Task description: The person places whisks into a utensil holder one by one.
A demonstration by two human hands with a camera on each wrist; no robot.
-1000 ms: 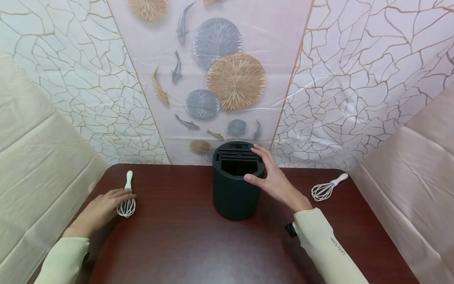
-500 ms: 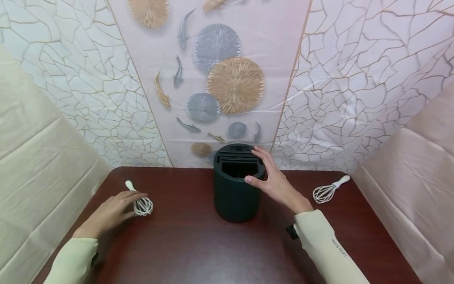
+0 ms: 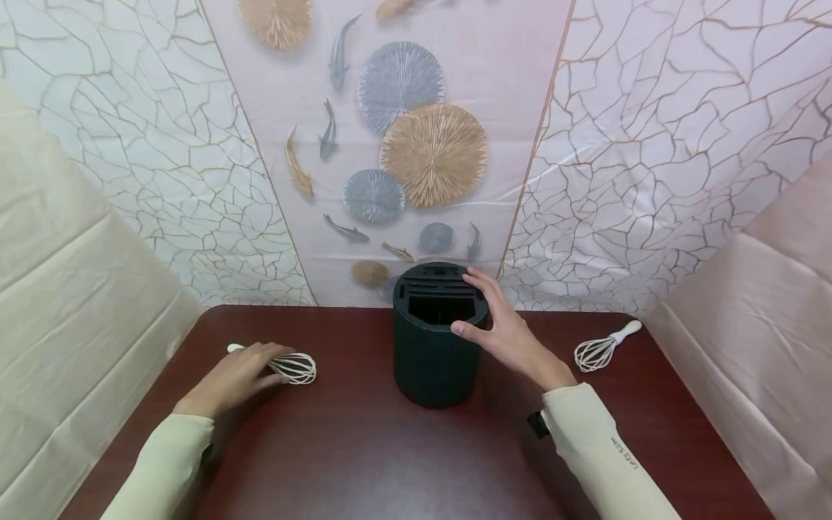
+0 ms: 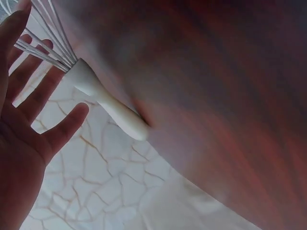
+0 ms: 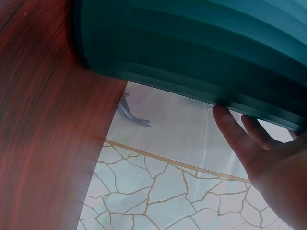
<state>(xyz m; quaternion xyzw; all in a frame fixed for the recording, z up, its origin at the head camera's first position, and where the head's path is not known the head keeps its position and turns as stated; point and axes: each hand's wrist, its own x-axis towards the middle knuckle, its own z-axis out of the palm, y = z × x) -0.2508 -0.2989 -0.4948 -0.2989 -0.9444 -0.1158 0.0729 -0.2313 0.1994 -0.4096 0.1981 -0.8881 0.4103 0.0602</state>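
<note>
On the left of the table, my left hand (image 3: 227, 381) holds a white whisk (image 3: 302, 368) by its wires, close over the wood. The wire end points right in the head view. In the left wrist view the thumb and fingers lie on either side of the wires, and the pale handle (image 4: 117, 112) is free. My right hand (image 3: 510, 338) grips the upper right side of a dark green, round utensil holder (image 3: 434, 368), thumb at the front and fingers behind. Slots and a large opening show in its top. Fingertips meet the ribbed green wall (image 5: 182, 52) in the right wrist view.
A second white whisk (image 3: 594, 354) lies at the table's right, its handle toward the back corner. The dark red-brown table (image 3: 364, 448) ends at a patterned cloth backdrop (image 3: 195, 180). Beige cloth panels (image 3: 747, 325) stand along both sides.
My left hand has moved right with the whisk, whose wire end has swung from facing me to pointing right. The right hand and the utensil holder have stayed in place.
</note>
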